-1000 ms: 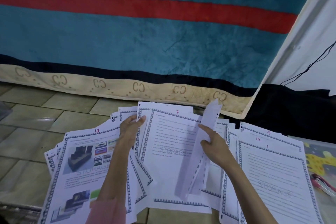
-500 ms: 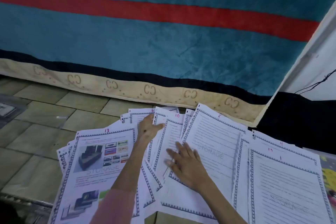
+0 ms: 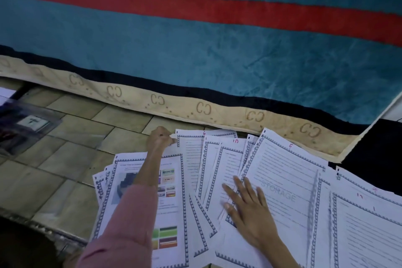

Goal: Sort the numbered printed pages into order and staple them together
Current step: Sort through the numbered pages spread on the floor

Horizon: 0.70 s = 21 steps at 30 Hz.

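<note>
1. My left hand (image 3: 159,138) reaches to the far edge of the spread, pinching the top-left corner of the page marked 6 (image 3: 191,148).
2. My right hand (image 3: 245,204) lies flat, fingers (image 3: 230,189) spread, across the page marked 10 (image 3: 230,165) and the lower-left part of the page marked 5 (image 3: 282,172).
3. Picture page (image 3: 167,180) sits under my left forearm, pink sleeve (image 3: 124,230) over it.
4. Page marked 1 (image 3: 369,230) is at far right.
5. Pages overlap in a fan on the tiled floor (image 3: 76,132), near the teal blanket (image 3: 195,50).
</note>
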Motion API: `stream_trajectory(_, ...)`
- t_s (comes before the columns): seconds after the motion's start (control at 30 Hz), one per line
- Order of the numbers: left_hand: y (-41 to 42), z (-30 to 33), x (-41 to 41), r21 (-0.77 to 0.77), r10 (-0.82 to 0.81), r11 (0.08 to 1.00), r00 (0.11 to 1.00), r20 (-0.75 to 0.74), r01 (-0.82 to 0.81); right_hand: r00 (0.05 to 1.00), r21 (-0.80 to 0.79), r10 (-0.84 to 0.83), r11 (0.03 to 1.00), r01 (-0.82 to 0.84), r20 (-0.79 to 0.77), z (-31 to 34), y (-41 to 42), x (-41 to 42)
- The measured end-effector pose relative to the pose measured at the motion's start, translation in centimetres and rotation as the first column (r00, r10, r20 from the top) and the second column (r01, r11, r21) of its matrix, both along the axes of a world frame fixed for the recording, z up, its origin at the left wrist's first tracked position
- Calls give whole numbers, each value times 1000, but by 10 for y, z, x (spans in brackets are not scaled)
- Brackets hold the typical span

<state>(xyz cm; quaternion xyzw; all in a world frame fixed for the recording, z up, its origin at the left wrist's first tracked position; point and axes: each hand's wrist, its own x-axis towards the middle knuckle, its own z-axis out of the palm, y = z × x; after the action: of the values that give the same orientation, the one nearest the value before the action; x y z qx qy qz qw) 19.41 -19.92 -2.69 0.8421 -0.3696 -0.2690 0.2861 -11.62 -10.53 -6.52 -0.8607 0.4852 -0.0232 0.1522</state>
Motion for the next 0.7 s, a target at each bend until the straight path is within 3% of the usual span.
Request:
stream_trajectory(0.13, -2, -3, 14, -39, -64, 997, 997, -37, 62, 1000, 14, -9, 1000, 9, 12, 1, 0, 1)
stream_trajectory(0.3, 4, -12, 24, -169, -57, 985, 976, -208, 22, 1000, 31, -24, 999, 24, -6, 12, -2, 6)
stream_trajectory(0.43, 5, -14, 24, -203, -69, 979, 961, -268, 14, 999, -188, -17, 982, 10, -39, 37, -2, 51)
stream_trajectory(0.57, 3, -16, 26, -202, -48, 979, 952, -302, -15, 978, -22, 204, 979, -203, 50, 35, 5, 118)
stream_trajectory(0.7, 2, -16, 29, -205, 3, 976, 940, -340, -78, 969, 5, 207, 978, -208, -135, 3, 12, 136)
